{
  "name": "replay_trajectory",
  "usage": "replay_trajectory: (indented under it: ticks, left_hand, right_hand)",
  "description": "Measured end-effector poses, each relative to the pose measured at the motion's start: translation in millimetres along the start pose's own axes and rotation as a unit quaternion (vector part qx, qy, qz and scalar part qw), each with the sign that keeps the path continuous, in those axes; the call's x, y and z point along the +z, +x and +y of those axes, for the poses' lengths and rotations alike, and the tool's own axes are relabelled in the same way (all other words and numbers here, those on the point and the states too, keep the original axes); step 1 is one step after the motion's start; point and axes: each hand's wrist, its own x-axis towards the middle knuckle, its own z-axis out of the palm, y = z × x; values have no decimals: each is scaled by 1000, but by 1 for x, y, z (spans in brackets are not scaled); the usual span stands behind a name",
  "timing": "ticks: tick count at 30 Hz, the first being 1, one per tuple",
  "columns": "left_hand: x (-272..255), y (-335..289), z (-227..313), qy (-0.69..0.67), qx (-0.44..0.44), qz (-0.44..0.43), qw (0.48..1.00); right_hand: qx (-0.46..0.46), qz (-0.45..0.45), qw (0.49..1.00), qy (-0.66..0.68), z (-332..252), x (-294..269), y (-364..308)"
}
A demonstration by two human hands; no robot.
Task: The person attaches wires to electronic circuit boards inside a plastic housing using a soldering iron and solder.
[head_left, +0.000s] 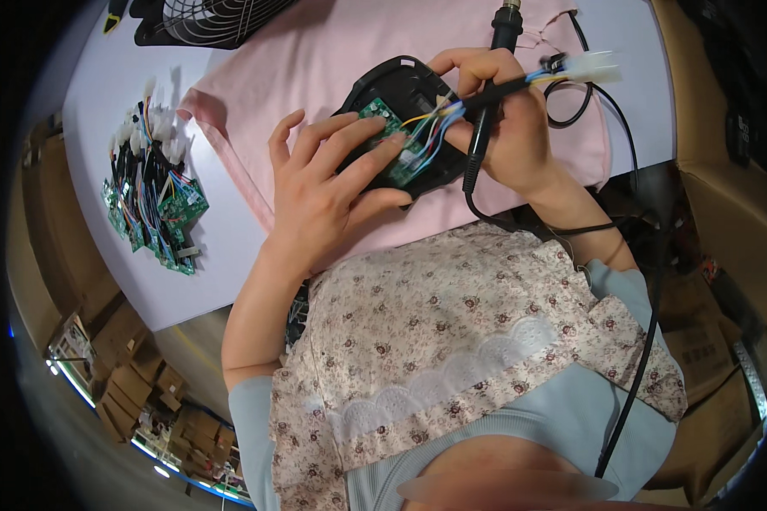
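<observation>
A green circuit board [382, 109] with several coloured wires sits in a black plastic housing [375, 81] on the pink cloth. My left hand [320, 179] presses index and middle fingertips on the board, its thumb at the near edge and its little finger raised. My right hand [511, 128] is closed around a black corded tool that looks like a soldering iron [481, 140]; its metal end points away from me and its tip is out of view. The wire bundle [494, 95] crosses over the tool to a blurred white connector [595, 66].
Several wired green circuit boards [153, 192] lie piled on the white table [119, 264] at left. A black fan grille [209, 17] stands at the far edge of the view. The tool's black cable [562, 230] runs right. Cardboard boxes [128, 392] are beyond the table.
</observation>
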Motion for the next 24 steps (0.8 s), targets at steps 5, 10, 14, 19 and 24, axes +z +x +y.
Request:
replay_trajectory:
  ticks: [5,10,14,19,24]
  left_hand:
    - [-2,-5,-2,16,16,-22,1000]
    - [0,-11,7,45,0,-31,998]
    - [3,-18,7,48,-6,-51,998]
    - [2,-24,8,25,-3,-60,998]
    - [1,-26,12,-28,-26,-84,996]
  right_hand:
    - [-3,-46,999,-12,1,-3,0]
    - [6,-41,998,-47,-3,-2,2]
    - [-13,-43,998,-45,-2,0,4]
    - [-11,-26,999,-21,1,0,2]
    - [-37,-47,998,-31,9,-4,2]
